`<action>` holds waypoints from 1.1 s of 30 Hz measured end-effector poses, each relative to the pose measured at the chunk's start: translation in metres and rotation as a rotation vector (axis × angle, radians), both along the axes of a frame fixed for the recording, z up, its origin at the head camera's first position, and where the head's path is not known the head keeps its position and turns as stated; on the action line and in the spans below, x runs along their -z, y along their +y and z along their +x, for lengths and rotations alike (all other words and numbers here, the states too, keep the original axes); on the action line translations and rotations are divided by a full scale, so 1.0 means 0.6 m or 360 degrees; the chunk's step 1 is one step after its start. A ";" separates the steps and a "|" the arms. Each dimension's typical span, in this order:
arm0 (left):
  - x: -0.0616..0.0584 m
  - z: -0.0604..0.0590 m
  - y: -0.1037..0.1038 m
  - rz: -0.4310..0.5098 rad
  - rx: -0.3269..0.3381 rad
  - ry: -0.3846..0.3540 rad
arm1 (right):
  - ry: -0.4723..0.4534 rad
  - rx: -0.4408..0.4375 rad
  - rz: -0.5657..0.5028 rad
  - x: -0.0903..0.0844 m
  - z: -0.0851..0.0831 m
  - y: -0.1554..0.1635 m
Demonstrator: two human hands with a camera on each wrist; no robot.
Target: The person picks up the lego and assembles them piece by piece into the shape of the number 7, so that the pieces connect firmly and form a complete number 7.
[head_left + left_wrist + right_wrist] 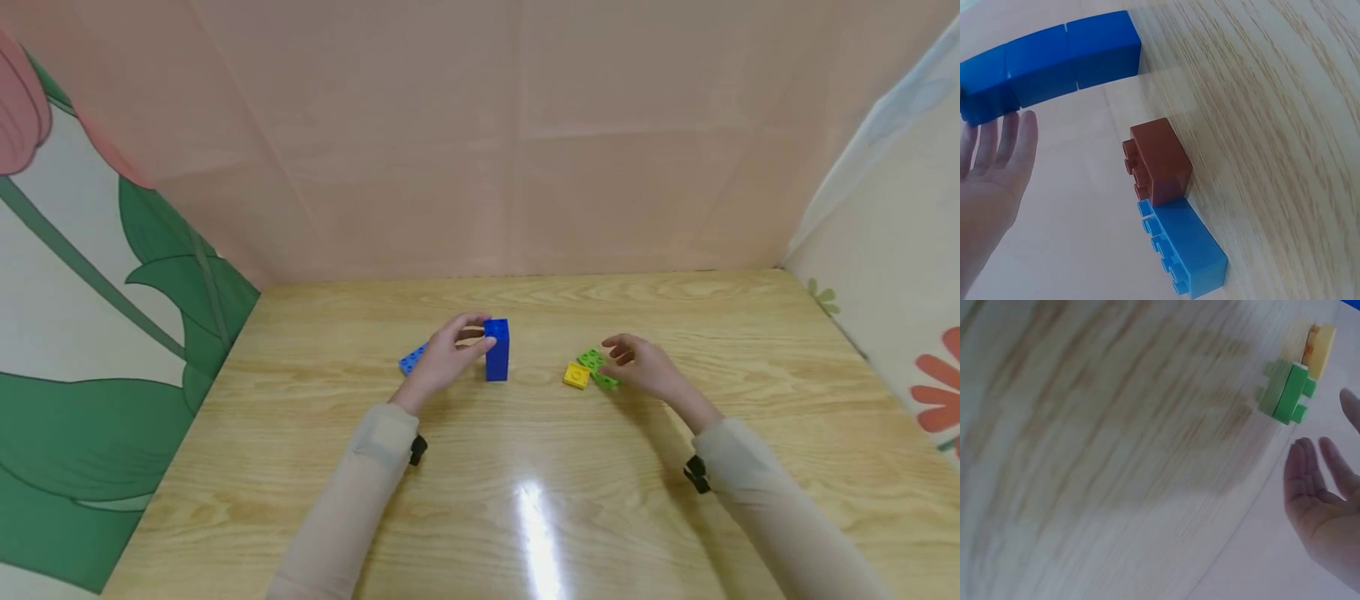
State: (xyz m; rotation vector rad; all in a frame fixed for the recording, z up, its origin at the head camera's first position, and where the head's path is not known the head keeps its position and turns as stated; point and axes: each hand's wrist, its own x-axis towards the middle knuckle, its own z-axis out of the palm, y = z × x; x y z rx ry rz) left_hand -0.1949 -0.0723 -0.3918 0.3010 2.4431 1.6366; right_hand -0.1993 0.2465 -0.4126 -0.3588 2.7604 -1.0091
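A tall dark blue brick tower [497, 350] stands upright at the middle of the wooden table [525, 517]. My left hand [480, 333] reaches its left side with fingers and thumb extended. In the left wrist view the fingers [1004, 140] are straight, their tips right by the tower [1047, 62]. A brown brick [1157, 162] and a light blue brick [1185, 253] lie side by side under that palm; the light blue brick [412, 360] also peeks out in the head view. My right hand [618, 350] hovers relaxed beside green bricks [596, 367] and a yellow brick [576, 376], holding nothing.
Pink panels wall the table at the back [525, 167], with flower-printed panels left [90, 333] and right [900, 292]. Bare wood stretches in front of both forearms. The right wrist view is blurred; the green bricks [1285, 394] and yellow brick [1321, 344] lie beyond the fingers [1310, 475].
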 end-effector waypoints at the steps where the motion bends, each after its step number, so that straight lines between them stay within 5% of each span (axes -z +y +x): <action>1: 0.000 0.000 0.000 0.0003 -0.0001 -0.0006 | -0.0031 -0.0007 0.0021 0.000 0.000 0.001; 9: 0.001 -0.001 0.000 0.0003 -0.0002 -0.0020 | -0.0173 -0.0048 0.0109 0.009 -0.001 0.004; 23: -0.002 0.000 0.001 0.0018 -0.0012 -0.0021 | -0.0106 0.0017 0.0182 0.016 -0.008 0.012; 33: 0.002 -0.004 0.006 0.0025 0.0032 -0.0001 | 0.0019 0.0186 -0.0099 -0.009 -0.020 -0.008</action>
